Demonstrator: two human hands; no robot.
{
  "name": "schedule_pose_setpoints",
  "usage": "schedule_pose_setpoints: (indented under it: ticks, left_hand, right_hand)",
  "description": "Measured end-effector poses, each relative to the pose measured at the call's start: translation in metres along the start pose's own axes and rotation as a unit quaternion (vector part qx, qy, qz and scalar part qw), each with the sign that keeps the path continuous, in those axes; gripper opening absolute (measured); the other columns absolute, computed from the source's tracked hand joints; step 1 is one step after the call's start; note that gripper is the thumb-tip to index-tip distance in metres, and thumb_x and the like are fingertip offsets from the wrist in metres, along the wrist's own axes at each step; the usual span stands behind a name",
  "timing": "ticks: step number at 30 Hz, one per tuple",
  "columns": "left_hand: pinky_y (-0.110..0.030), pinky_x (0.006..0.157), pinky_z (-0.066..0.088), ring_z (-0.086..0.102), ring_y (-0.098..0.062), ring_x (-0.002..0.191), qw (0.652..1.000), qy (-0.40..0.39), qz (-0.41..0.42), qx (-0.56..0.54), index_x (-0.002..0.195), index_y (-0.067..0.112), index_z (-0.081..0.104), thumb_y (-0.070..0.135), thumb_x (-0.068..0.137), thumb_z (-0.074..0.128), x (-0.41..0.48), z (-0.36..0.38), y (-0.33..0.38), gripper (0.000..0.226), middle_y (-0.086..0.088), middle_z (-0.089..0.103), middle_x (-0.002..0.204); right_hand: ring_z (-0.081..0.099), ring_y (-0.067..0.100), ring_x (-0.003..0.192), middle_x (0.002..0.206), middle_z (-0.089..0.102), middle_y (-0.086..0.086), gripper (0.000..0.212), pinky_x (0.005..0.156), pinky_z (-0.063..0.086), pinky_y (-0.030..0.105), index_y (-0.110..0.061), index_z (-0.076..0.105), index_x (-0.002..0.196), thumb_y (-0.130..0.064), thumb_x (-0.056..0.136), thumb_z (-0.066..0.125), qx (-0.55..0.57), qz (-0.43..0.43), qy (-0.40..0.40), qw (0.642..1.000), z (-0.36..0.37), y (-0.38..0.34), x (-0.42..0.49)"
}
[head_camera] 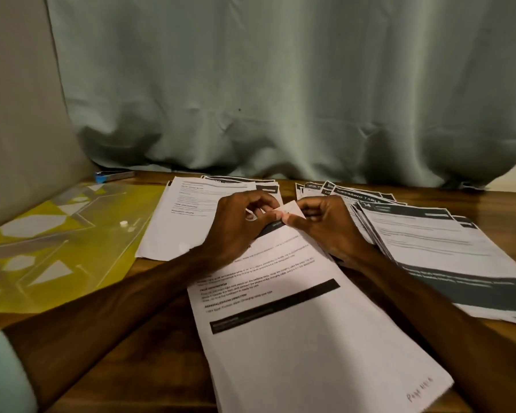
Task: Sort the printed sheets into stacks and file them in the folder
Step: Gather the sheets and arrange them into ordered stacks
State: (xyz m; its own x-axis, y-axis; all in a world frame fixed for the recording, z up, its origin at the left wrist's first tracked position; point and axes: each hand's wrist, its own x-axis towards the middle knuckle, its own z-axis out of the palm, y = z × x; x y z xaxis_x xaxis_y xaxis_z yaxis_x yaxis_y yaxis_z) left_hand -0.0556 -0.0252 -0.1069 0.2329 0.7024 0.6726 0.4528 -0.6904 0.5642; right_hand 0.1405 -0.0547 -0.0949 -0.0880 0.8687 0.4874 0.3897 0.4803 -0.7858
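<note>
A stack of printed sheets (304,332) lies in front of me on the wooden table, its far end under both hands. My left hand (239,228) and my right hand (328,225) meet at the top corner of that stack and pinch the lifted corner of its top sheet between thumbs and fingers. A second stack (185,216) lies behind and to the left. A larger fanned stack with dark headers (441,251) spreads out on the right. The clear yellow plastic folder (51,242) with a white snap button lies flat at the left.
A green curtain (280,99) hangs down to the table's back edge. A grey cushion or wall panel (18,129) rises on the left. A small blue and silver object (113,175) lies behind the folder. Bare wood (149,353) shows near the front edge.
</note>
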Motion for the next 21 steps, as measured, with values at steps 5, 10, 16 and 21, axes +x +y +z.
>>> schedule_pose_setpoints:
  ticks: [5,10,16,21]
  left_hand:
    - [-0.013,0.073,0.053,0.065,-0.002,0.087,1.000,0.000,0.007,0.021,0.104,0.025,0.078,0.030,0.093,0.074,0.001,0.001,-0.002,0.013,0.012,0.074,0.097]
    - [-0.020,0.065,0.051,0.067,-0.006,0.081,0.998,0.005,0.041,0.036,0.097,0.023,0.081,0.028,0.094,0.073,-0.002,-0.008,0.011,0.010,0.012,0.076,0.089]
    - [-0.008,0.068,0.046,0.064,0.002,0.080,0.999,-0.006,0.018,0.035,0.105,0.016,0.079,0.024,0.096,0.069,-0.005,-0.017,0.014,0.016,0.002,0.077,0.100]
    - [-0.005,0.068,0.044,0.065,-0.001,0.083,0.999,0.003,-0.009,0.031,0.107,0.020,0.079,0.030,0.094,0.072,-0.002,-0.015,0.012,0.018,0.007,0.076,0.100]
  right_hand:
    - [0.076,0.016,0.090,0.101,0.079,-0.002,0.030,0.085,0.062,0.036,-0.009,0.078,0.110,-0.019,0.082,0.082,-0.012,-0.015,0.007,1.000,0.003,-0.003,0.000]
    - [0.076,0.013,0.084,0.098,0.079,0.000,0.021,0.075,0.061,0.023,-0.006,0.077,0.109,-0.007,0.088,0.076,0.011,-0.009,0.003,1.000,-0.002,-0.017,-0.009]
    - [0.075,0.005,0.075,0.096,0.076,-0.001,0.019,0.063,0.055,0.014,-0.014,0.074,0.107,-0.005,0.090,0.073,-0.006,0.061,-0.034,0.998,-0.009,-0.029,-0.014]
    - [0.077,0.019,0.075,0.089,0.079,0.001,0.016,0.059,0.057,0.021,-0.011,0.075,0.103,-0.002,0.090,0.073,0.057,0.114,-0.003,0.992,-0.009,-0.032,-0.016]
